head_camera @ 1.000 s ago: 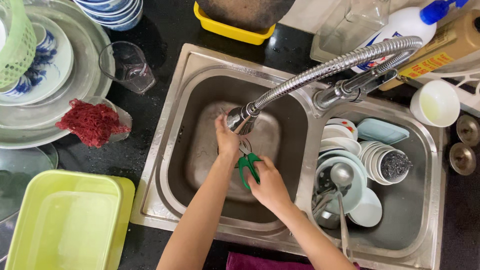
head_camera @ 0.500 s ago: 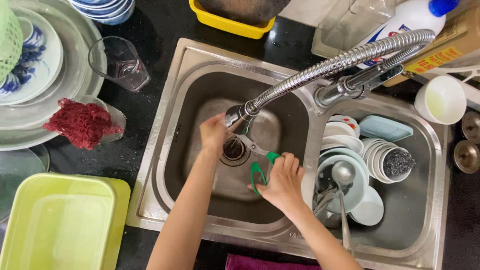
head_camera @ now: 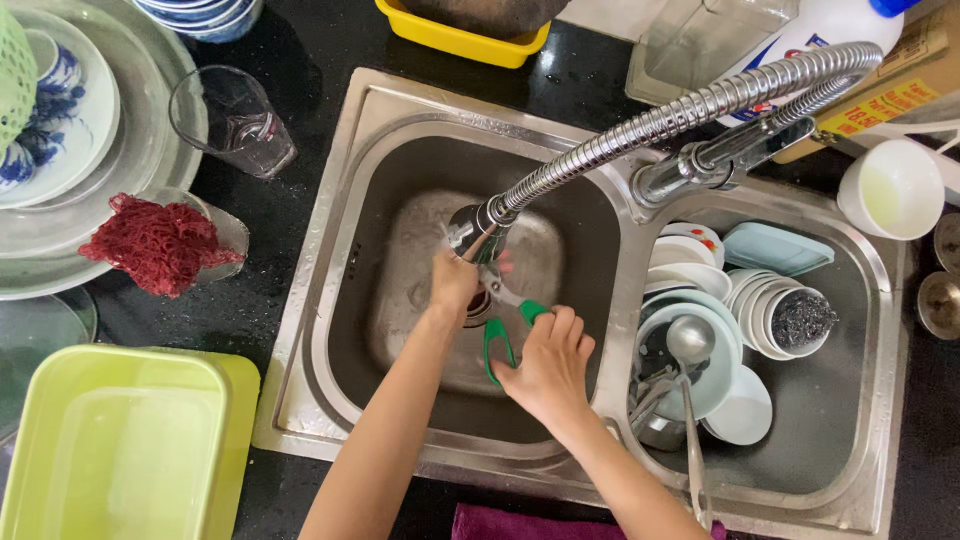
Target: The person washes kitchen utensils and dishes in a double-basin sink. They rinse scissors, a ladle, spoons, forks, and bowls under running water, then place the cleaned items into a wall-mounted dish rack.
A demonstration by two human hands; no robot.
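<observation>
Black counter, steel double sink (head_camera: 330,330). Right hand (head_camera: 548,365) fingers closed on green handles of scissors (head_camera: 503,325), over left basin. Left hand (head_camera: 455,283) pinches blades under faucet head (head_camera: 470,225). Best keep blades pointed down, fingertips off edge. Beyond: glass (head_camera: 232,118).

White plastic bottle (head_camera: 835,25): at the counter's far right corner, behind the tap's coiled hose, lying partly out of view; blue cap, label with blue and red patches on white.

Brown bottle or carton (head_camera: 900,85): just right of the white bottle, along the far right edge of the counter, tilted; carries a yellow label (head_camera: 880,108) with red print.

Clear plastic container (head_camera: 705,45): far edge of the counter, left of the white bottle, unlabelled.

No signs or screens.
</observation>
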